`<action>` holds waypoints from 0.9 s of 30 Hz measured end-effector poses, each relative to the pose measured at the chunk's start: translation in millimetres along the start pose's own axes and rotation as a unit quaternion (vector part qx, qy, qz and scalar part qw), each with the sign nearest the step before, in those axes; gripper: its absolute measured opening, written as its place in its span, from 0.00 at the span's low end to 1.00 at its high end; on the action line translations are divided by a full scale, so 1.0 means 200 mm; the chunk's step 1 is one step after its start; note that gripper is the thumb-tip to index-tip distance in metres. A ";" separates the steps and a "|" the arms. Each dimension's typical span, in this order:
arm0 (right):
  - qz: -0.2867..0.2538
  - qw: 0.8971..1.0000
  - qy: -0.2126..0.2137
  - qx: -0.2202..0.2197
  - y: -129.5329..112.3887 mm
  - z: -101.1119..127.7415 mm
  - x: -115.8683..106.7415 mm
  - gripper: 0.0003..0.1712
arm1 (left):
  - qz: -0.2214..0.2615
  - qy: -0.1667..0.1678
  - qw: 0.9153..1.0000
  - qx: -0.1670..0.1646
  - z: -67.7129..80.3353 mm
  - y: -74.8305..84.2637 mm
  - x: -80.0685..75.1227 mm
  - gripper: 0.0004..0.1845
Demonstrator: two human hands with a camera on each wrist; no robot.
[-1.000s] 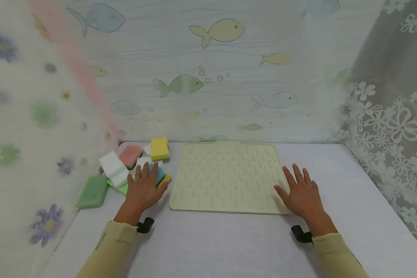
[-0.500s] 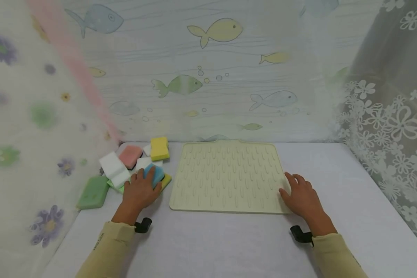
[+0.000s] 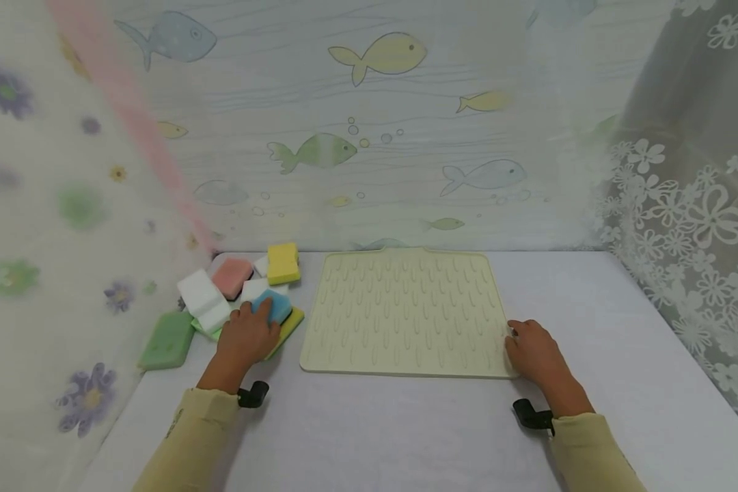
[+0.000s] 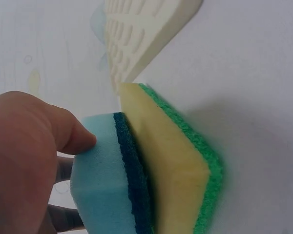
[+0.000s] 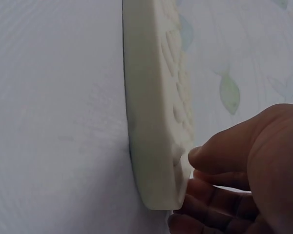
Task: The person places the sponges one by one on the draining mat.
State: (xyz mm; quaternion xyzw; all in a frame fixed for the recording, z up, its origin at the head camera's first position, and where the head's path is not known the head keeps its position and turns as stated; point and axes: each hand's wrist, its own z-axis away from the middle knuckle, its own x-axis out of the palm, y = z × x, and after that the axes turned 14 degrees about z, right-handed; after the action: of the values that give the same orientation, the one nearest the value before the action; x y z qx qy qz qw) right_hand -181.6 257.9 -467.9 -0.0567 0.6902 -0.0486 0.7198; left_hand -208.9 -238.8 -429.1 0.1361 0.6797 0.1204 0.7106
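Note:
My left hand (image 3: 255, 321) grips a blue sponge (image 3: 278, 305) at the left of the table; its thumb (image 4: 73, 139) presses the foam side. That sponge (image 4: 105, 175) has a dark blue scouring layer and leans on a yellow sponge with a green scouring layer (image 4: 171, 161), which lies by the mat's left front corner. A cream ribbed mat (image 3: 406, 311) lies flat in the middle. My right hand (image 3: 516, 335) is at the mat's right front corner, fingers curled. Its thumb (image 5: 200, 153) sits on the mat's top (image 5: 151, 97), with the other fingers against the edge below.
More sponges lie at the back left: yellow (image 3: 282, 263), pink (image 3: 231, 276), white (image 3: 201, 298) and a green one (image 3: 166, 339) nearest the left edge. A fish-print sheet hangs behind the table (image 3: 375, 424); floral curtains close both sides.
My left hand went from lying flat on the sponges to curling round the blue one. My right hand drew back off the mat to its right front corner and curled its fingers.

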 end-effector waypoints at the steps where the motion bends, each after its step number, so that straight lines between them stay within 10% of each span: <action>1: 0.000 1.000 -0.001 0.000 0.00 0.00 0.00 0.25 | 0.001 0.001 1.000 0.001 0.00 0.00 0.00 0.30; 27: -0.048 0.999 0.005 0.021 0.04 0.00 0.01 0.24 | 0.076 0.023 0.996 -0.030 -0.09 0.17 0.06 0.32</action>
State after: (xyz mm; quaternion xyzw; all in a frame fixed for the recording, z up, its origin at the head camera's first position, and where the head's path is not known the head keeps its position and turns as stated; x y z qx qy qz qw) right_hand -181.4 265.9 -471.0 -0.0744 0.6894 -0.0974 0.7140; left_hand -226.7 -201.6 -429.2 0.1633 0.6796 0.1976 0.6873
